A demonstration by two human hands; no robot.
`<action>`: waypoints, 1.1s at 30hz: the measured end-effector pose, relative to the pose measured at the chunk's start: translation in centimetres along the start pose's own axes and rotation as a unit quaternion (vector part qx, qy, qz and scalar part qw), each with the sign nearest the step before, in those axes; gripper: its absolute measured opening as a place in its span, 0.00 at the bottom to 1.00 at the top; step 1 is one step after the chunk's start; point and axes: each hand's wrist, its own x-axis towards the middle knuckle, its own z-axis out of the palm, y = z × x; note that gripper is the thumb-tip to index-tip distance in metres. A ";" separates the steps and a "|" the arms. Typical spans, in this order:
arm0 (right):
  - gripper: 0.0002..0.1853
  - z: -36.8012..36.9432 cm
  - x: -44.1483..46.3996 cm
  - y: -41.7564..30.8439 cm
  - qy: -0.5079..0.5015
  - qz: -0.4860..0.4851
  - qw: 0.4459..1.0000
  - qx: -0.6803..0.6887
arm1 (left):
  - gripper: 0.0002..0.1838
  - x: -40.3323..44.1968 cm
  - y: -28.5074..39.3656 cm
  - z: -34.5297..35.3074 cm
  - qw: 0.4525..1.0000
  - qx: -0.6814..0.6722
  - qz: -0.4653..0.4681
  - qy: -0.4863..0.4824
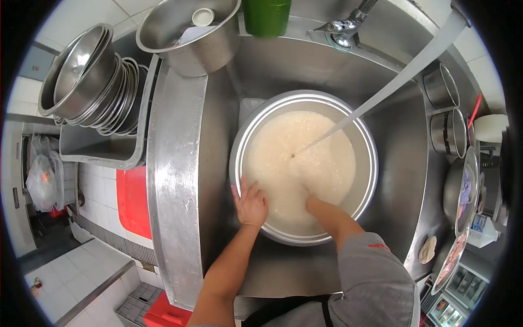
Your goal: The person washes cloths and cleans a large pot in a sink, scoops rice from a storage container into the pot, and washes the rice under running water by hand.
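Observation:
A large round metal pot (366,188) stands in the steel sink, holding cloudy, off-white liquid (302,133). My left hand (253,205) lies at the pot's left near side, touching its rim and inner wall with the fingers spread. At the near side, my right hand (312,204) dips into the liquid; the wrist shows, but the fingers are hidden below the surface. From the upper right a pale grey hose or stream of water (392,82) slants down to the middle of the pot. Whatever lies under the liquid cannot be made out.
The steel sink (400,141) surrounds the pot. Stacked metal bowls (81,71) sit in a grey tub (98,150) at left. Behind are a deep steel pot (210,54), a green container (267,16) and a faucet (343,32). Steel containers (448,131) line the right ledge.

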 end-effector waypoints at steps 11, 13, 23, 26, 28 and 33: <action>0.27 -18.8 8.1 1.0 -0.060 -0.095 0.967 -0.229 | 0.09 -0.1 0.1 0.3 1.000 0.021 -0.014 -0.018; 0.31 -20.1 7.1 2.4 0.034 -0.040 0.985 -0.165 | 0.09 -0.1 0.2 0.3 0.999 0.026 -0.015 -0.011; 0.59 -8.5 -2.8 13.1 0.134 0.286 0.844 0.433 | 0.09 -0.1 0.3 0.2 0.998 0.022 -0.036 -0.039; 0.59 -3.6 -7.0 7.5 0.166 0.350 0.678 0.625 | 0.08 -0.1 0.1 0.5 1.000 0.007 -0.030 -0.001; 0.57 0.3 -6.6 3.2 0.192 0.409 0.579 0.679 | 0.08 -0.2 0.3 0.2 1.000 -0.006 -0.031 0.003; 0.49 -1.7 -0.5 -4.2 0.178 0.341 0.188 0.904 | 0.10 0.0 0.1 0.2 1.000 0.001 -0.027 -0.008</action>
